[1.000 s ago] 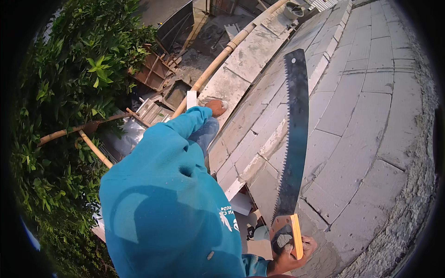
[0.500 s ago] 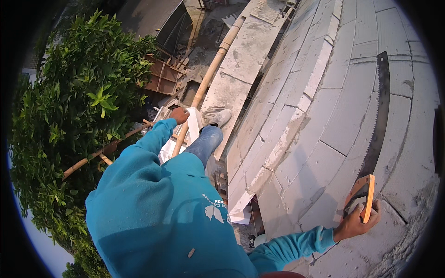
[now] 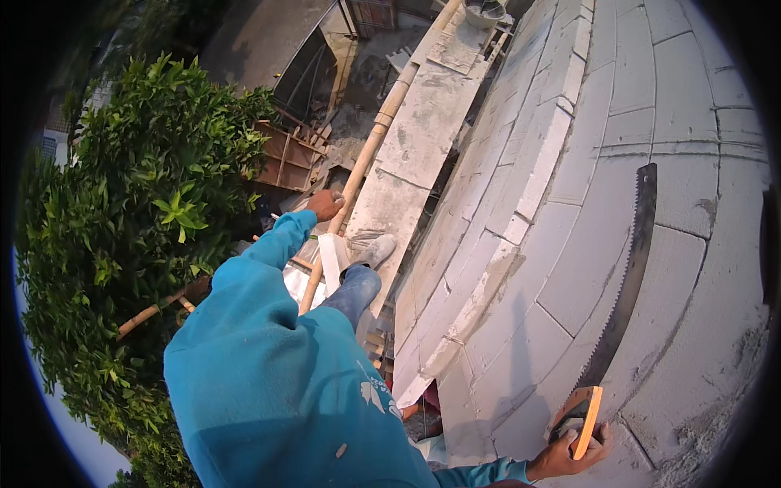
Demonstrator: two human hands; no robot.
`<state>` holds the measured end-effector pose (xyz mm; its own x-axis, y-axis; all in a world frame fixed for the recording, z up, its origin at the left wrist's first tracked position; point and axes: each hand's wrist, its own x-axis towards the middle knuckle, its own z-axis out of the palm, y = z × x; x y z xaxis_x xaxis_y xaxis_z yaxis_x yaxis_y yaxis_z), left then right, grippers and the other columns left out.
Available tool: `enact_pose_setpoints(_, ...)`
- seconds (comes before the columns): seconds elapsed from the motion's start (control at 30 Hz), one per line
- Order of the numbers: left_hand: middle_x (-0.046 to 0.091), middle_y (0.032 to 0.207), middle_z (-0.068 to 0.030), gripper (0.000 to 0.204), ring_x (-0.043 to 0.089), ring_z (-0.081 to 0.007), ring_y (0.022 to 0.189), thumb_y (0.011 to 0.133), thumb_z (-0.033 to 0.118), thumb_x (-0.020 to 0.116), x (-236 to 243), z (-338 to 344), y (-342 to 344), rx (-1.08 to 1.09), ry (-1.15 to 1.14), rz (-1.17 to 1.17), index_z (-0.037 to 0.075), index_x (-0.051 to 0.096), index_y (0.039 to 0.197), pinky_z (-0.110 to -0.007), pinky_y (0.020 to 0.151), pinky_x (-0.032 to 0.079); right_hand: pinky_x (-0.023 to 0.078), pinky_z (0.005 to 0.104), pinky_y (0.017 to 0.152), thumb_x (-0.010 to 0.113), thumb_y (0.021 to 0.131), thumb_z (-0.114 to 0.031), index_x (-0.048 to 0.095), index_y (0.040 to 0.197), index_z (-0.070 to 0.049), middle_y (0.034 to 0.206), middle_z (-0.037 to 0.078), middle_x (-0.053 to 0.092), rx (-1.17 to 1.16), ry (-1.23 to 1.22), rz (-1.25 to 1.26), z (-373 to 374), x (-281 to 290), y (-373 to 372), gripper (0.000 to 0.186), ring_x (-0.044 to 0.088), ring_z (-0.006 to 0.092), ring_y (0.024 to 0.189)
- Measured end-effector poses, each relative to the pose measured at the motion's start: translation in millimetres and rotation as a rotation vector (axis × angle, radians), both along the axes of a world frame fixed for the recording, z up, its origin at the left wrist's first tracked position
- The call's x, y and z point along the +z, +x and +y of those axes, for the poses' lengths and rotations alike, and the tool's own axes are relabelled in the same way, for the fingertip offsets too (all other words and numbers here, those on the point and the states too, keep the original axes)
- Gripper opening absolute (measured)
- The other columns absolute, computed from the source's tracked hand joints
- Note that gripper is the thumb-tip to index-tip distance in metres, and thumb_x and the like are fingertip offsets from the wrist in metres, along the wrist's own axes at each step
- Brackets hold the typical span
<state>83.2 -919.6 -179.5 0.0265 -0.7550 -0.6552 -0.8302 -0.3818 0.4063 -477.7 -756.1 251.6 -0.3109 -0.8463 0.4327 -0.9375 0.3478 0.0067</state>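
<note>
My right hand (image 3: 567, 454) is wrapped around the orange handle of a handsaw (image 3: 620, 285). The saw's long dark toothed blade points up and away along the grey block wall (image 3: 561, 268). At the left, my left hand (image 3: 325, 205) is curled closed beside a long bamboo pole (image 3: 370, 154). Whatever its fingers hold, if anything, is too small to make out. Below that hand, a pale block offcut (image 3: 331, 259) leans by the pole, next to my shoe (image 3: 376, 250) on the plank walkway (image 3: 415, 134).
A leafy tree (image 3: 138, 211) fills the left side. A bucket (image 3: 485, 11) stands at the walkway's far end. Brown panels (image 3: 285, 154) and rubble lie lower down beyond the pole. Between walkway and wall runs a dark gap (image 3: 443, 171).
The right hand and handsaw have moved nearer and leftward in view. My left hand has shifted slightly right, closer to the bamboo pole. The view has tilted a little, and the bucket now shows.
</note>
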Motion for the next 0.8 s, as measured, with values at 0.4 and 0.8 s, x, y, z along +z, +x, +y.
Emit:
enact_pose_setpoints(0.4,0.064,0.113,-0.0287,0.05,0.061,-0.0437,0.106,0.089,0.038,0.053,38,149,133,0.343,0.294,-0.197,-0.007,0.067,0.106,-0.047,0.097,0.047,0.043,0.0498,0.098,0.056,0.071,0.0,0.041,0.08,-0.003,0.117,0.019,0.06,0.051,-0.093,-0.106,-9,1,4,0.018,0.056,0.0371,0.114)
enact_pose_setpoints(0.8,0.069,0.096,-0.0237,0.036,0.066,-0.0396,0.084,0.084,0.036,0.056,10,229,88,0.363,0.204,-0.009,0.005,0.073,0.082,-0.048,0.081,0.052,0.046,0.0424,0.086,0.061,0.069,-0.003,0.049,0.087,-0.002,0.106,0.014,0.059,0.044,-0.096,-0.091,-11,12,1,0.022,0.058,0.0323,0.098)
